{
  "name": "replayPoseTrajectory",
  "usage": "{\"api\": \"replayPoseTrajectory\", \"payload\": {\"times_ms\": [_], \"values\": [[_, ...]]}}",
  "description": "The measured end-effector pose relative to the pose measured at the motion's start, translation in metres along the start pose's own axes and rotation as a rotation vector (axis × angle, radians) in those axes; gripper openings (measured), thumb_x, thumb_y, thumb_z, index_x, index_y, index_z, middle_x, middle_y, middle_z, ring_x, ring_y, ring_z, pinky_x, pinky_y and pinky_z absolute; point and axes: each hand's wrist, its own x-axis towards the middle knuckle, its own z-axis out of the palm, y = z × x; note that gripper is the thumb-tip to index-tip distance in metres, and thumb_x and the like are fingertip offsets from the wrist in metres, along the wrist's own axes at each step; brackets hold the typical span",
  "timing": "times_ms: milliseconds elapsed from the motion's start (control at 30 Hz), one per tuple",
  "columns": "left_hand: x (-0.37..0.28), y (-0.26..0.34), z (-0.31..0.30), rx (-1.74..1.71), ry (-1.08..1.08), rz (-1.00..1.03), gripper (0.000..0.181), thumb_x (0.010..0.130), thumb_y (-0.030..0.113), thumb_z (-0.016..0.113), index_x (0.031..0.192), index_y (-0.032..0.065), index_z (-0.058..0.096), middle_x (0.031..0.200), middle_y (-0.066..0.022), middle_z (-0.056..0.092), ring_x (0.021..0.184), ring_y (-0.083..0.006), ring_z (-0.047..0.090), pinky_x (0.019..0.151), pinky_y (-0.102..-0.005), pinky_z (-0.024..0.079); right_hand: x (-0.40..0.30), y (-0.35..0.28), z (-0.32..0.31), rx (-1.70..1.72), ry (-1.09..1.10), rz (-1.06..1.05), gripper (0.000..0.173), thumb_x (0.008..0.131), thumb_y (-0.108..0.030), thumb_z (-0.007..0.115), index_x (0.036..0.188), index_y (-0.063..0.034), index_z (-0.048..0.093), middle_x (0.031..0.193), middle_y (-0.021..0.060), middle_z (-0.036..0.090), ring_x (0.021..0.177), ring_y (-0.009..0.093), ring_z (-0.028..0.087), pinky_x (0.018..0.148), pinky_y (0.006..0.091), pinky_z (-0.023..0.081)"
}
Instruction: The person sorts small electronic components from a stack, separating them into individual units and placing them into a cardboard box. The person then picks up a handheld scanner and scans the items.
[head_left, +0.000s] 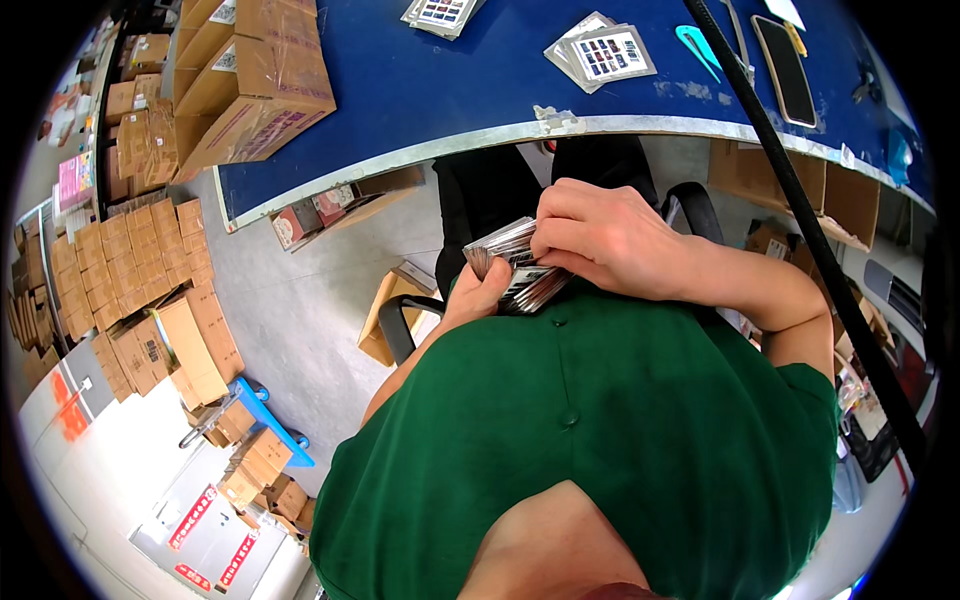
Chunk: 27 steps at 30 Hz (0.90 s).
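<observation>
In front of my green shirt I hold a thick stack of thin clear-sleeved packets (529, 289) over my lap. My left hand (478, 291) grips it from the left side, thumb on top. The stack is parted into two fanned portions. My right hand (607, 236) reaches over from the right with bent fingers on the packets' upper edges; its fingertips are partly hidden. On the blue table lie two small piles of similar printed packets, one pile (609, 54) right of centre and another pile (442, 13) at the top edge.
An open divided cardboard box (259, 82) stands at the table's left end. A turquoise cutter (697, 46) and a smartphone (784, 71) lie on the right. A black bar (806, 217) crosses the right side. Chair armrests flank me; stacked cartons (124, 259) and a blue trolley (274, 427) stand left.
</observation>
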Motion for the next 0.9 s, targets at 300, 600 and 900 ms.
{"api": "replayPoseTrajectory", "payload": {"times_ms": [300,600,900], "values": [[0.001,0.018,0.019,-0.127,-0.108,-0.028,0.074,0.092,0.054,0.063,0.139,-0.0003,0.044,0.124,-0.0144,0.061,0.111,-0.0216,0.062,0.097,-0.0358,0.05,0.0,0.006,-0.01,0.175,0.039,0.146,0.011,0.08,0.001,0.072,0.089,-0.0028,0.067,0.085,0.0081,0.059,0.075,0.026,0.061,0.062,0.0345,0.049],[0.001,0.005,0.005,-0.271,0.057,-0.076,0.074,0.093,0.056,0.06,0.139,-0.0005,0.043,0.123,-0.0168,0.062,0.109,-0.0242,0.063,0.095,-0.0371,0.051,-0.003,-0.004,0.002,-0.023,-0.06,-0.002,0.014,0.076,-0.001,0.071,0.089,-0.0043,0.065,0.084,0.0053,0.059,0.079,0.025,0.06,0.062,0.0361,0.051],[0.0,0.02,0.021,-0.141,-0.087,-0.039,0.068,0.096,0.052,0.055,0.138,-0.0004,0.043,0.119,-0.0179,0.063,0.105,-0.0259,0.065,0.093,-0.0376,0.052,0.001,-0.004,0.006,0.024,0.109,0.058,0.011,0.082,-0.005,0.072,0.091,-0.0046,0.065,0.088,0.0066,0.06,0.077,0.026,0.061,0.058,0.0353,0.05]]}}
